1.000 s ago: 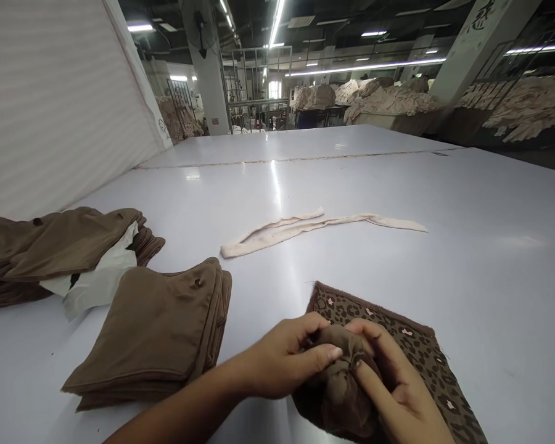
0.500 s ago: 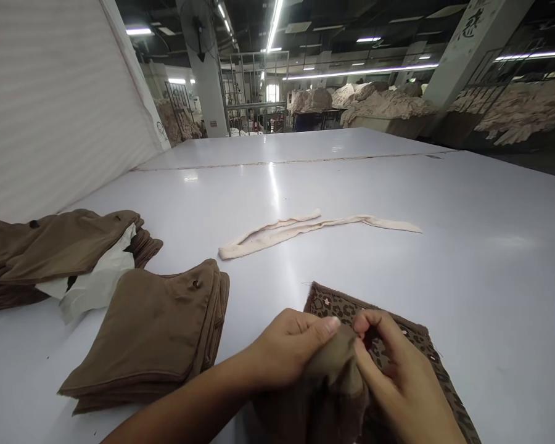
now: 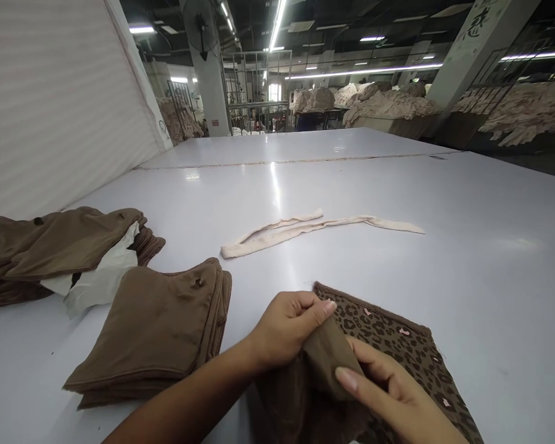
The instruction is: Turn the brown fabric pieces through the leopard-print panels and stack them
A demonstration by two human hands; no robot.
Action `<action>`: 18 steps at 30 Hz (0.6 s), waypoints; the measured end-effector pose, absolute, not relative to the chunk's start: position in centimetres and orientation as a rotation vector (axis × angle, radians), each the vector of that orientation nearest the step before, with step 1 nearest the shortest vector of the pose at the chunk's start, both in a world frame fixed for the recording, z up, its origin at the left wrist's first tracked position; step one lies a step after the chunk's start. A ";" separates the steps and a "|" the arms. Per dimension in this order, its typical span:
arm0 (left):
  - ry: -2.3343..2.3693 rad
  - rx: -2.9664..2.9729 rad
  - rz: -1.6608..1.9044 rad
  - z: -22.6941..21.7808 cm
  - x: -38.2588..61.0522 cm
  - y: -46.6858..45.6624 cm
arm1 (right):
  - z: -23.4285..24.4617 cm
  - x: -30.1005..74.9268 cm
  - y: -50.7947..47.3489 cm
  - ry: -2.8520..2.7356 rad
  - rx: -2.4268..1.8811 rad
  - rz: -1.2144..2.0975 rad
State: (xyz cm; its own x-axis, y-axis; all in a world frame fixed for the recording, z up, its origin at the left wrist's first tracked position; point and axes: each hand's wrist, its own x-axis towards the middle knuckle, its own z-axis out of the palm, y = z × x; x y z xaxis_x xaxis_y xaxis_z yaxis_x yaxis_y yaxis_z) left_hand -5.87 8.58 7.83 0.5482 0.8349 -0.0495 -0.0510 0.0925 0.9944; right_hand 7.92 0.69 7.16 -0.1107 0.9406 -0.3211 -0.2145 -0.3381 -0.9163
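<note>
My left hand pinches the upper edge of a brown fabric piece between thumb and fingers. On the right side of the same cloth, my right hand grips it, thumb in front and fingers behind. The cloth is bunched, and its lower part hangs in shadow at the bottom edge. Beneath and behind my hands lies a leopard-print fabric piece with small pink marks and a brown edge. A stack of brown fabric pieces, with a small hole near the top corner, sits left of my left hand.
A second brown pile with white paper tucked in it lies at the far left. A cream fabric strip is across the white table. Pale sheeting rises at left; heaped cloth stands beyond the table.
My right hand has moved down along the brown cloth, its thumb now flat on the front. More of the leopard-print piece shows. My left hand keeps its pinch, slightly higher.
</note>
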 end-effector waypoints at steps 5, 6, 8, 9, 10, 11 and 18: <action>0.766 1.197 0.731 7.4 -5.9 9.1 | 6.6 7.7 0.4 -0.895 -1.515 1.324; 0.765 1.176 0.726 7.3 -5.8 9.0 | 6.3 7.7 0.4 -0.963 -1.461 1.402; 0.747 1.120 0.707 7.1 -5.6 8.9 | 5.8 7.8 0.5 -1.032 -1.275 1.565; 0.726 1.084 0.695 7.0 -5.6 8.9 | 5.5 7.9 0.5 -0.996 -1.238 1.571; 0.697 1.041 0.686 6.9 -5.7 8.9 | 5.3 7.9 0.5 -0.919 -1.272 1.526; 0.663 0.994 0.677 6.8 -5.8 9.1 | 5.1 8.0 0.5 -0.832 -1.345 1.462; 0.590 0.814 0.631 6.1 -5.8 9.1 | 4.5 7.1 0.3 -0.952 -1.342 1.304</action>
